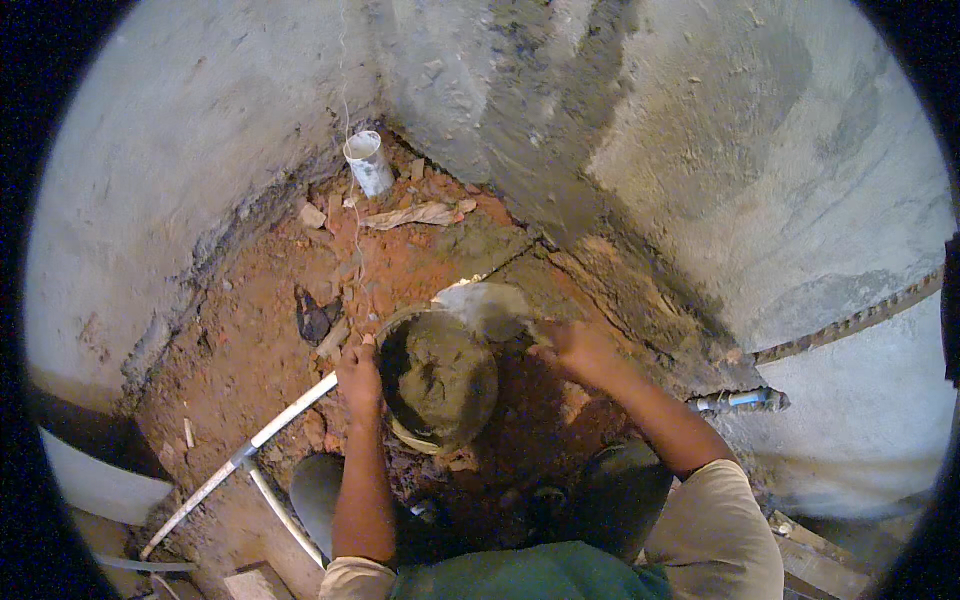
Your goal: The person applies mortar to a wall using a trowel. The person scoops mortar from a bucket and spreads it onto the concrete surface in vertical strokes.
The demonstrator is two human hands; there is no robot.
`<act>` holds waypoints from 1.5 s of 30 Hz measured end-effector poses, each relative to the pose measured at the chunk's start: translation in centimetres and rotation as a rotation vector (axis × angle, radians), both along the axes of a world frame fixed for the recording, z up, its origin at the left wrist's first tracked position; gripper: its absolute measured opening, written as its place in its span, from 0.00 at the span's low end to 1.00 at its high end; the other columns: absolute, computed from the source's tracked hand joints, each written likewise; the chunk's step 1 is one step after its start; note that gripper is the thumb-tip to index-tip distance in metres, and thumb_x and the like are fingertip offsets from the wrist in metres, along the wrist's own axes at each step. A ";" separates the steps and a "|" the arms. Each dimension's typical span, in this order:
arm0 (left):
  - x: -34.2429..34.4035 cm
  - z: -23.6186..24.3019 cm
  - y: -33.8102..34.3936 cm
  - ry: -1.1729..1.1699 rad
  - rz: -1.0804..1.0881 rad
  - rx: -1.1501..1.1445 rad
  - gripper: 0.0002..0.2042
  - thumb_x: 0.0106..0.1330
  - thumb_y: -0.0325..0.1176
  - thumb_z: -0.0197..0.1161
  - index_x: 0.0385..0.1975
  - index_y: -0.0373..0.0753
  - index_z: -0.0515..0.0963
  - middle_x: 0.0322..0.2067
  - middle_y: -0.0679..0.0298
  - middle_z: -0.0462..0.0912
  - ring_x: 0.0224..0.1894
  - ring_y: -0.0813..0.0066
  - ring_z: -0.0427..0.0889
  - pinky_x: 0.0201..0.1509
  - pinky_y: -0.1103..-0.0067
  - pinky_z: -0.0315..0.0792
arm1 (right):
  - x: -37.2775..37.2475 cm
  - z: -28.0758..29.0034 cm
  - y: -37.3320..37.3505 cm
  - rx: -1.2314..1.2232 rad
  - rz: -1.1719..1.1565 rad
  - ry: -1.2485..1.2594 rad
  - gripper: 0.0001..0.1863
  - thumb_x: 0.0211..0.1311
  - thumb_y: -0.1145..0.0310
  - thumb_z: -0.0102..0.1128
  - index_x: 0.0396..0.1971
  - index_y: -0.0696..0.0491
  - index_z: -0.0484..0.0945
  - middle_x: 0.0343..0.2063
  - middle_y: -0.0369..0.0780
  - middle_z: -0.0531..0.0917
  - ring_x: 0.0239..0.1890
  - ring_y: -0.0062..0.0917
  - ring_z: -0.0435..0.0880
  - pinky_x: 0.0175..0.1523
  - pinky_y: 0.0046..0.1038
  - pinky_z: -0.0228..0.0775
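A round bucket [412,440] stands on the reddish earth between my legs, holding wet grey-brown mortar [440,380]. My left hand [359,378] is closed on the bucket's left rim. At the upper right of the bucket my right hand [575,350] is closed round the handle of a trowel. The blade of the trowel [497,308], smeared by motion, reaches over the far right rim. Most of its handle is hidden by my fingers.
A white pipe stub [370,165] stands upright in the far corner. White branching pipes [290,412] lie at the left. Plastered walls [200,120] meet beyond the rubble; the right wall has a long groove [850,318] and a blue pipe end [745,398]. A thin string [346,90] hangs down.
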State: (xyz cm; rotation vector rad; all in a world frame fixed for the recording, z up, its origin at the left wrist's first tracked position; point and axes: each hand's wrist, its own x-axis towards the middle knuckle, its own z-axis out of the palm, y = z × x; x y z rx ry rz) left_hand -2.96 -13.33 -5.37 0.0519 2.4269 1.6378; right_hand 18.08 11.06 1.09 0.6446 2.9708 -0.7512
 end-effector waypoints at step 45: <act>-1.9 -2.5 -2.0 -0.022 0.028 -0.027 0.14 0.61 0.39 0.57 0.20 0.35 0.71 0.19 0.72 0.67 0.25 0.81 0.61 0.29 0.82 0.57 | -9.6 -13.2 7.5 -0.433 -0.424 -0.205 0.28 0.57 0.45 0.47 0.36 0.59 0.76 0.34 0.49 0.79 0.41 0.39 0.78 0.48 0.39 0.66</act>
